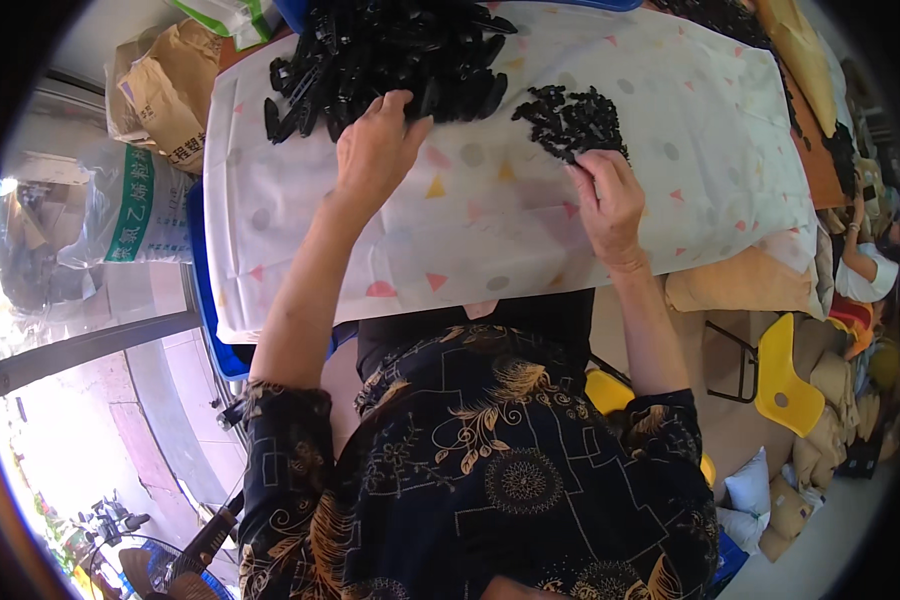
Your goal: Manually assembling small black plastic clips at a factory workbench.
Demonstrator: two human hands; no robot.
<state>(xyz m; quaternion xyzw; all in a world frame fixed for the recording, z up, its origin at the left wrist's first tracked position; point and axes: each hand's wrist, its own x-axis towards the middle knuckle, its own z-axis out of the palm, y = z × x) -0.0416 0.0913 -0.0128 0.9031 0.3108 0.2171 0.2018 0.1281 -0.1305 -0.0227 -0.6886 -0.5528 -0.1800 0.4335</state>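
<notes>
A heap of long black plastic pieces (370, 60) lies at the far left of the cloth-covered table. My left hand (375, 150) reaches to its near edge, with thumb and forefinger apart and no piece visible between them; its other fingers are partly hidden. To the right is a smaller pile of little black parts (580, 122). At that pile's near edge my right hand (612, 205) has thumb and fingertips pinched together on a small black part, mostly hidden by the fingers.
A white patterned cloth (490, 240) covers the table. Brown paper bags (165, 90) and a clear plastic sack (120, 205) stand at the left, beside a blue bin (210, 300). A yellow chair (785, 375), stacked sacks and another person (865, 265) are at the right.
</notes>
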